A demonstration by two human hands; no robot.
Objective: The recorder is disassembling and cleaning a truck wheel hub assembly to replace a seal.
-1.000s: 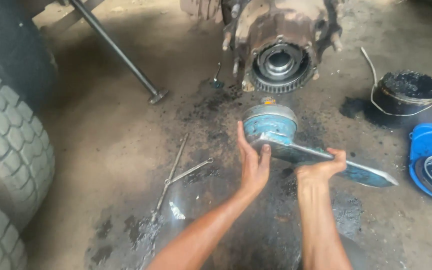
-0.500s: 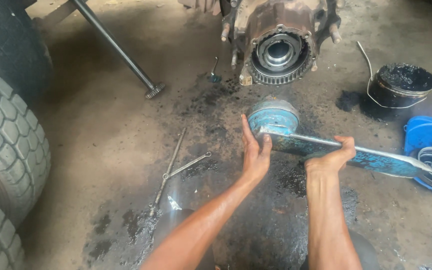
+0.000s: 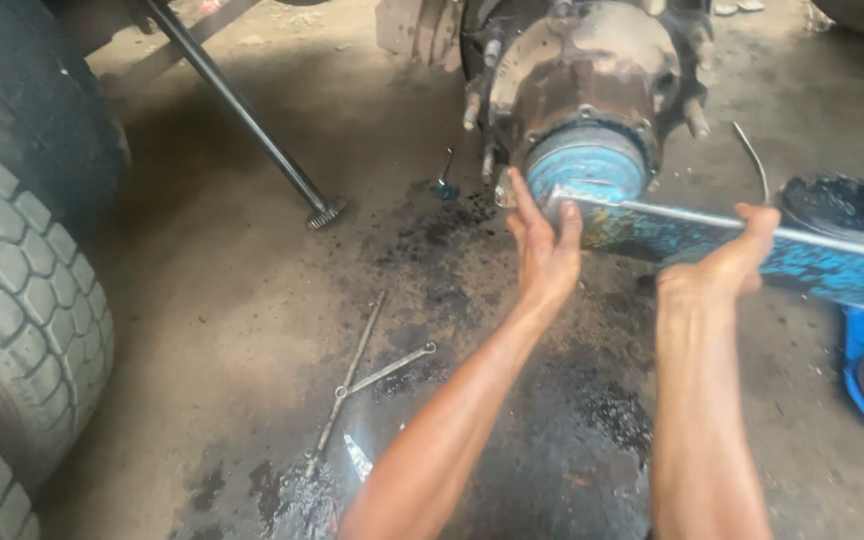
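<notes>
Two hands work a long blue bar (image 3: 752, 245), its round socket end (image 3: 587, 170) seated on the hub (image 3: 592, 80) at far centre. Left hand (image 3: 544, 250) cups the socket end, fingers curled round it; right hand (image 3: 727, 262) grips the bar from below. It looks heavy, stiff steel, probably greasy and slippery; hold it at the socket and mid-bar.

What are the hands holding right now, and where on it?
Left hand grips the blue socket wrench's round head; right hand grips mid-handle.
</notes>
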